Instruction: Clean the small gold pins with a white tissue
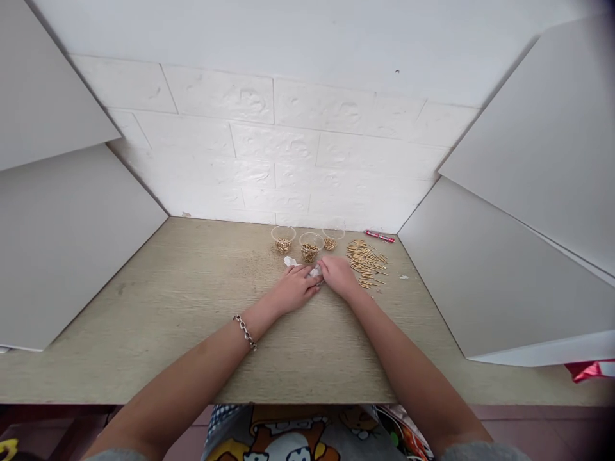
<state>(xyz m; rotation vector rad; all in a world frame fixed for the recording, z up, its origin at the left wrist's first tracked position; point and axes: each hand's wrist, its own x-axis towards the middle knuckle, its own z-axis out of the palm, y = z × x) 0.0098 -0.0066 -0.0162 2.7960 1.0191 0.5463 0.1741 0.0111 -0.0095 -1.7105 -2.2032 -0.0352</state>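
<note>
White crumpled tissue (314, 272) lies between bare L hand (295, 288) and R hand (339, 276), both curled over it, grip can't be told, w/ clear plastic cups (311, 246) and loose gold pins (365, 264) just beyond on pale wood-grain desk (192, 275).

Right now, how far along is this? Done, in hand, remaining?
Done: three clear plastic cups hold small gold-coloured pieces. In hand: the left hand and right hand meet at crumpled white paper; the exact grip is hard to see. Remaining: a loose spread of gold-coloured pieces lies outside the cups on the table.
</note>
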